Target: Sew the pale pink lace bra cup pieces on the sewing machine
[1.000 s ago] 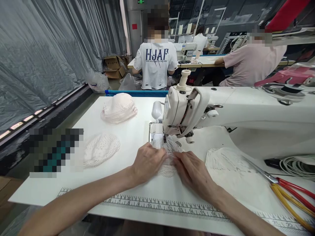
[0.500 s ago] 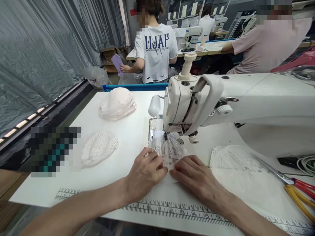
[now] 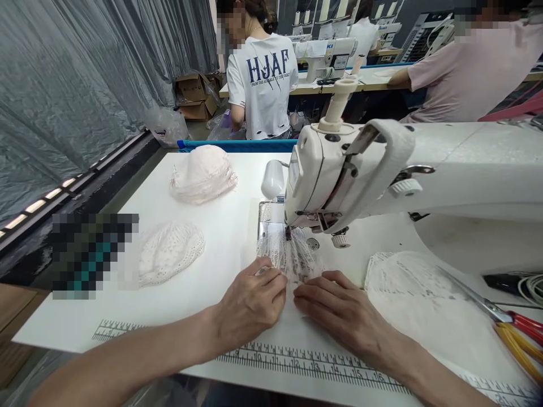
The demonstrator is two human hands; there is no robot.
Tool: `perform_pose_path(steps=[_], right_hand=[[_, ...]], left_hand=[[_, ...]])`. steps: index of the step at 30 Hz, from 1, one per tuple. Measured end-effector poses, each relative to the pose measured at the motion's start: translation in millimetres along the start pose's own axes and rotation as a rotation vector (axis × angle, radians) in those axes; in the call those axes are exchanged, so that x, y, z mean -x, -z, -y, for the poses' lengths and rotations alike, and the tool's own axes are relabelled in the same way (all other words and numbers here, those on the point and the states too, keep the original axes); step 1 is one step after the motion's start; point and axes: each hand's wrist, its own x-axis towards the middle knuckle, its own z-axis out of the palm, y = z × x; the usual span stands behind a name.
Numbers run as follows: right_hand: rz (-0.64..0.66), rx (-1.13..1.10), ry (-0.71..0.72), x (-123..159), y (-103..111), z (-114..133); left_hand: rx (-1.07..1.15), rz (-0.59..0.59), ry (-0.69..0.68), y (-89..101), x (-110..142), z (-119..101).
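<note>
At lower centre, left hand [image 3: 253, 298] clamps lace [image 3: 292, 257] at near edge; right hand [image 3: 339, 305] rests beside, grip indeterminable; tabletop [image 3: 231, 243] extends leftward.

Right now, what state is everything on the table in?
Left hand: curled, apparently pinching the gathered lace.
Right hand: bent over the lace, grip hidden.
Gathered lace: fanned out from under the presser foot.
Presser foot: looks lowered.
Sewing machine: threaded; can't tell if running.
Pale pink cup: domed, loose.
Left white lace piece: loose, slightly rumpled.
Right white lace piece: spread flat.
Scissors: lying, blades look closed.
</note>
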Motion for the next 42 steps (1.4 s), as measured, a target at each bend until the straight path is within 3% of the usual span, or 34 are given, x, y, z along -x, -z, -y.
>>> perform_pose_path(steps=[15,22,27,34,42], right_hand=[[0.012,0.008,0.044,2,-2,0],[0.0,0.016,0.047,1,-2,1],[-0.042,-0.017,-0.026,-3,0,2],[-0.106,0.155,-0.192,-15,1,-17],[-0.055,0.403,-0.195,-26,0,-50]], left_hand=[[0.009,-0.018,0.011,3.1,4,-4],[0.02,0.088,0.024,13.1,3,-7],[0.031,0.106,0.027,14.6,1,-6],[0.015,0.141,0.039,1.7,-11,14],[0.008,0.151,0.104,-21.4,-26,46]])
